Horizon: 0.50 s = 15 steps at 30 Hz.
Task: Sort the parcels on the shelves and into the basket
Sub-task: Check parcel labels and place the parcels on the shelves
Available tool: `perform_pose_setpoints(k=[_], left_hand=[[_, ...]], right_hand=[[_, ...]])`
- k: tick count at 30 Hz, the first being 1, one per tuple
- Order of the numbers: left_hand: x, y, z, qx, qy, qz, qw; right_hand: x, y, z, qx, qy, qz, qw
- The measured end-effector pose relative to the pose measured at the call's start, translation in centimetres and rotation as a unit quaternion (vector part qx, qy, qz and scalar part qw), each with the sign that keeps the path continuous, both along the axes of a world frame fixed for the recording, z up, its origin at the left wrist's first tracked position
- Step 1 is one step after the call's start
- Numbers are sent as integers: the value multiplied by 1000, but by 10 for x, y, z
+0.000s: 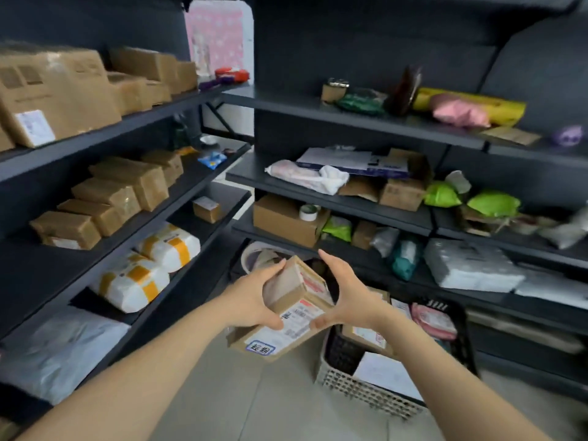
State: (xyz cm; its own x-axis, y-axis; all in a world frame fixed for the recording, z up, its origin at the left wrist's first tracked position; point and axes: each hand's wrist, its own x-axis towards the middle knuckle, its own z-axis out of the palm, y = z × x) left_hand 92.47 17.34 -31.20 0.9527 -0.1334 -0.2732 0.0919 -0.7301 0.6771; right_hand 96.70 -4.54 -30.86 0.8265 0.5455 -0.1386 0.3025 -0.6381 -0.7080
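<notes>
Flanking an open strip of tiled floor (241,402), two dark shelf units are seen. The left shelves (178,105) are loaded with cardboard boxes (60,90) and white taped bags (133,281), and their front edges run diagonally toward the far corner. The right shelves (350,120) are crowded with mixed bags and cartons up to the front lip. The basket (366,381) is set on the floor against the right unit, with parcels lying inside.

A parcel stack (294,291), a small taped carton on a flatter labelled one, is held in mid-air over the floor, just left of and above the basket, clear of both shelf edges. It is gripped by the left hand (251,300), fingers over the top and thumb on the label. Its right side is clasped by the right hand (350,297), thumb at the lower edge.
</notes>
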Motion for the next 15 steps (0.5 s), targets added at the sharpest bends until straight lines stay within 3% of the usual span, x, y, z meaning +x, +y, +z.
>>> perform_pose_setpoints(k=[9, 15], left_hand=[[45, -138, -3, 108, 13, -170, 979], [78, -195, -18, 90, 61, -221, 969]], right_hand=[[10, -140, -25, 8, 113, -49, 992], [24, -199, -53, 31, 143, -97, 984]])
